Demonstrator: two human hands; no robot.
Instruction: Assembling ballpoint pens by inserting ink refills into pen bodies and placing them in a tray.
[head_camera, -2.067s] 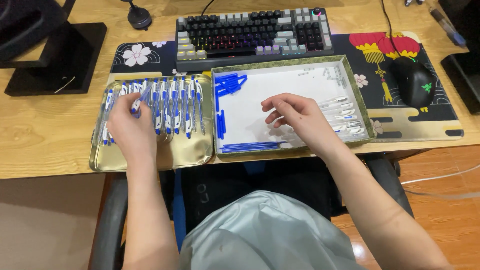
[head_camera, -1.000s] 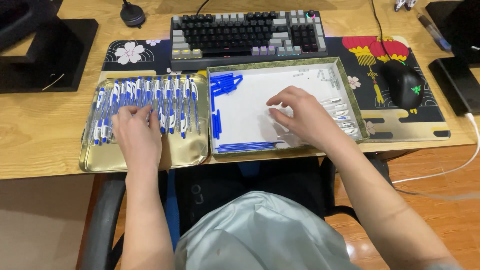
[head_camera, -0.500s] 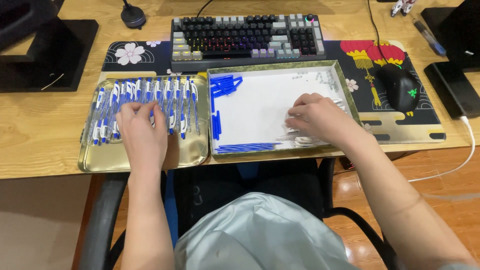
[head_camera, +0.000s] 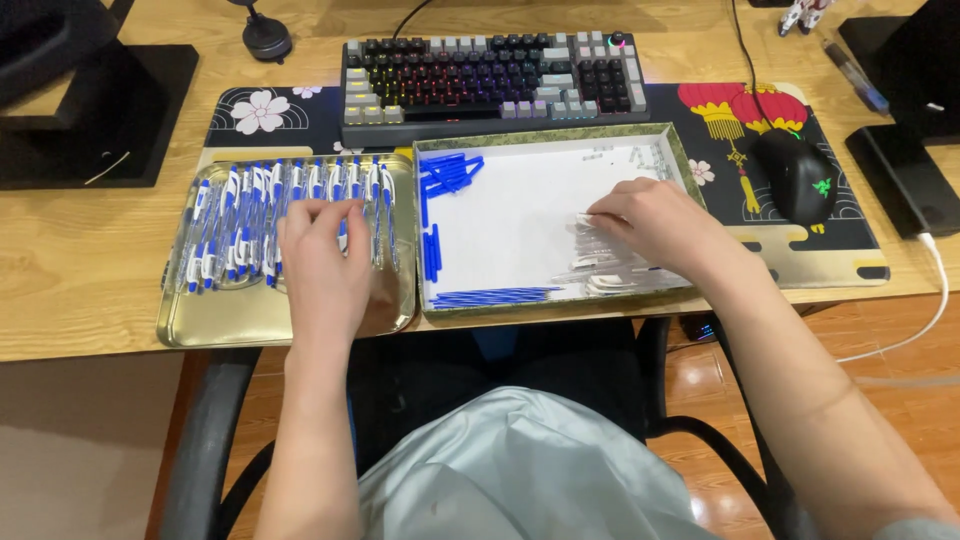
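Pens (head_camera: 290, 215) light, slick, stiff – grip mid-barrel; left hand (head_camera: 322, 262) fingers spread over them, right hand (head_camera: 655, 225) pinching clear barrel (head_camera: 590, 218) (white tray (head_camera: 545, 140)).

Light wooden desk (head_camera: 70, 290); black chair armrests (head_camera: 205, 430) below; glossy reddish wood floor (head_camera: 880, 400); patterned desk mat (head_camera: 830, 160) under keyboard (head_camera: 490, 85).

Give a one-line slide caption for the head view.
Left hand rests on pens in a gold tray; right hand picks parts from a white box.

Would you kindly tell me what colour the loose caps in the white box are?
Blue caps, head view.
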